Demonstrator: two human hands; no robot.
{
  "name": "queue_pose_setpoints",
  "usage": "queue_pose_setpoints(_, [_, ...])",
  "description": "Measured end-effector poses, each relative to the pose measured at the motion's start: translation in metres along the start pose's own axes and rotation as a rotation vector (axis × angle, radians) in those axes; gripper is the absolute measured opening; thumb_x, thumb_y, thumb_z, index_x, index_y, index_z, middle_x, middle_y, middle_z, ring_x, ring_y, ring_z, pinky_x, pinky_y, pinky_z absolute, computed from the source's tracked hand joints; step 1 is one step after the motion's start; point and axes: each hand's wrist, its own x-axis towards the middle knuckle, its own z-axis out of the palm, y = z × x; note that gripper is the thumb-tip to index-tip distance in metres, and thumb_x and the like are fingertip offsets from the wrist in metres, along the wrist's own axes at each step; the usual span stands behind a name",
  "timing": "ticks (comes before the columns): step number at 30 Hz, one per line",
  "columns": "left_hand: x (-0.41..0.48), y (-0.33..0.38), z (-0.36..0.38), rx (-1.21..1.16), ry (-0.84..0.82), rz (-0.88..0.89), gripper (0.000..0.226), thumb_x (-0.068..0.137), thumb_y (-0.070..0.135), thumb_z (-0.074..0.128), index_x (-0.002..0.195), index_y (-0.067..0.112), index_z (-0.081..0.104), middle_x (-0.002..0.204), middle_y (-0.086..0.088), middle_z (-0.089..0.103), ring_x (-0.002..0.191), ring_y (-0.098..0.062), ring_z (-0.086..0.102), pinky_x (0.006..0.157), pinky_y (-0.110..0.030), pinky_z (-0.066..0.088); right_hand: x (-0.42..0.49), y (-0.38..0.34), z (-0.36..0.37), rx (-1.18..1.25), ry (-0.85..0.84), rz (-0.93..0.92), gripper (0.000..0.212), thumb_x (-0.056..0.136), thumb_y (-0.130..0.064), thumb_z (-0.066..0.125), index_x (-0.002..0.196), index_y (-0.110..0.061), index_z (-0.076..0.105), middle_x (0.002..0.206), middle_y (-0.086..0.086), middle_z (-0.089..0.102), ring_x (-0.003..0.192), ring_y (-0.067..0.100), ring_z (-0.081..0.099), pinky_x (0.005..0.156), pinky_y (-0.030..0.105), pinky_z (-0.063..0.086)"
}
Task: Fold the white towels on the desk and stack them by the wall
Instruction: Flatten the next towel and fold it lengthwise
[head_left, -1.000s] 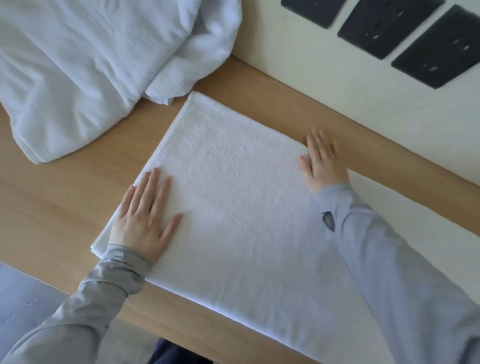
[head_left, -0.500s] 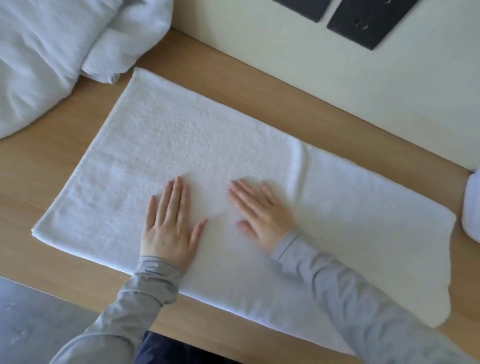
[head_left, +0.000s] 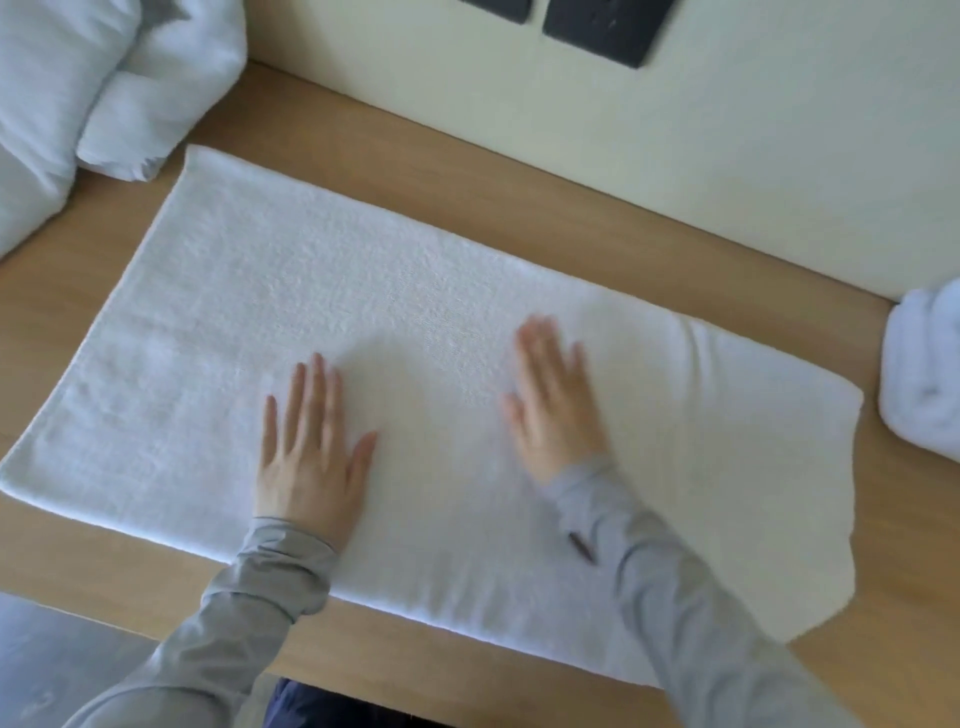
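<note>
A white towel (head_left: 270, 312) lies spread flat along the wooden desk (head_left: 467, 187), folded lengthwise into a long strip. My left hand (head_left: 306, 452) rests palm down on it, fingers apart, near its front edge. To the right, my right hand (head_left: 556, 400) lies flat on the same towel, blurred from motion. Neither hand grips anything. A loose heap of white towels (head_left: 78, 93) sits at the back left. Part of a rolled or folded white towel (head_left: 924, 384) shows at the right edge by the wall.
The cream wall (head_left: 675, 156) runs along the desk's far side, with dark rectangular plates (head_left: 602, 26) mounted on it. The desk's front edge passes just below the towel. Grey floor (head_left: 62, 654) shows beneath it at the lower left.
My right hand has slid rightward across the towel, away from my left hand, which stays in place. The view has shifted right, bringing more of the towel at the right edge into sight.
</note>
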Motion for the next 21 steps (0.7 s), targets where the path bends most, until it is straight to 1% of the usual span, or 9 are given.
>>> queue_pose_setpoints(2, [-0.004, 0.035, 0.003, -0.033, -0.01, 0.113, 0.064, 0.096, 0.04, 0.023, 0.146, 0.0, 0.024, 0.154, -0.016, 0.022, 0.143, -0.029, 0.02, 0.116, -0.049, 0.017, -0.036, -0.037, 0.015, 0.004, -0.039, -0.217, 0.051, 0.093, -0.024, 0.037, 0.136, 0.002, 0.041, 0.146, 0.019, 0.037, 0.138, 0.036, 0.028, 0.109, 0.057, 0.027])
queue_pose_setpoints(4, [-0.008, 0.063, 0.01, -0.043, -0.054, 0.169, 0.062, 0.097, 0.039, 0.02, 0.145, 0.001, 0.025, 0.154, -0.015, 0.022, 0.142, -0.029, 0.021, 0.116, -0.048, 0.017, -0.061, -0.044, 0.019, -0.036, -0.13, -0.383, 0.049, 0.095, -0.03, 0.039, 0.135, -0.002, 0.046, 0.146, 0.013, 0.038, 0.14, 0.03, 0.028, 0.11, 0.052, 0.028])
queue_pose_setpoints(7, [-0.009, 0.071, 0.02, -0.008, -0.085, 0.152, 0.069, 0.096, 0.047, 0.013, 0.145, 0.001, 0.028, 0.153, -0.014, 0.025, 0.142, -0.027, 0.022, 0.116, -0.047, 0.015, -0.064, 0.005, 0.007, -0.078, -0.205, -0.408, 0.053, 0.095, -0.038, 0.036, 0.138, -0.007, 0.042, 0.149, 0.007, 0.036, 0.141, 0.024, 0.026, 0.114, 0.049, 0.021])
queue_pose_setpoints(9, [-0.009, 0.068, 0.025, 0.005, -0.075, 0.151, 0.071, 0.095, 0.05, 0.014, 0.146, 0.002, 0.027, 0.154, -0.012, 0.025, 0.142, -0.024, 0.021, 0.117, -0.046, 0.013, -0.056, 0.058, -0.01, -0.134, -0.198, -0.258, 0.056, 0.093, -0.037, 0.034, 0.139, -0.005, 0.041, 0.147, 0.01, 0.038, 0.139, 0.03, 0.03, 0.112, 0.052, 0.024])
queue_pose_setpoints(11, [-0.009, 0.068, 0.028, 0.014, -0.074, 0.145, 0.07, 0.094, 0.05, 0.018, 0.147, 0.004, 0.023, 0.155, -0.01, 0.021, 0.144, -0.021, 0.018, 0.118, -0.045, 0.011, -0.051, 0.121, -0.029, -0.174, -0.154, -0.033, 0.058, 0.093, -0.034, 0.028, 0.14, -0.002, 0.036, 0.148, 0.014, 0.034, 0.138, 0.034, 0.029, 0.111, 0.054, 0.025])
queue_pose_setpoints(13, [-0.009, 0.071, 0.029, 0.021, -0.063, 0.13, 0.07, 0.094, 0.05, 0.019, 0.148, 0.005, 0.021, 0.156, -0.009, 0.02, 0.144, -0.021, 0.017, 0.118, -0.044, 0.01, -0.054, 0.179, -0.045, -0.167, -0.139, 0.229, 0.06, 0.095, -0.036, 0.019, 0.147, -0.006, 0.02, 0.155, 0.01, 0.018, 0.144, 0.026, 0.015, 0.116, 0.05, 0.013])
queue_pose_setpoints(15, [-0.009, 0.072, 0.03, 0.027, -0.052, 0.122, 0.07, 0.094, 0.05, 0.02, 0.148, 0.006, 0.021, 0.156, -0.009, 0.021, 0.144, -0.021, 0.017, 0.118, -0.044, 0.01, -0.058, 0.216, -0.053, -0.166, -0.146, 0.448, 0.058, 0.098, -0.036, 0.018, 0.149, -0.011, 0.009, 0.158, 0.004, 0.006, 0.146, 0.017, 0.002, 0.118, 0.044, 0.004])
queue_pose_setpoints(18, [-0.008, 0.074, 0.028, 0.037, -0.048, 0.12, 0.071, 0.093, 0.05, 0.02, 0.148, 0.006, 0.021, 0.156, -0.009, 0.021, 0.144, -0.022, 0.018, 0.118, -0.044, 0.011, -0.058, 0.229, -0.052, -0.18, -0.151, 0.562, 0.058, 0.099, -0.037, 0.017, 0.149, -0.011, 0.002, 0.159, 0.003, 0.0, 0.146, 0.015, -0.004, 0.119, 0.042, 0.001])
queue_pose_setpoints(21, [-0.009, 0.075, 0.027, 0.038, -0.06, 0.113, 0.071, 0.093, 0.05, 0.02, 0.148, 0.006, 0.021, 0.156, -0.009, 0.02, 0.144, -0.022, 0.017, 0.118, -0.045, 0.011, -0.053, 0.2, -0.05, -0.126, -0.087, 0.629, 0.06, 0.1, -0.035, 0.022, 0.148, -0.007, 0.0, 0.158, 0.008, -0.005, 0.146, 0.021, -0.008, 0.118, 0.047, -0.002])
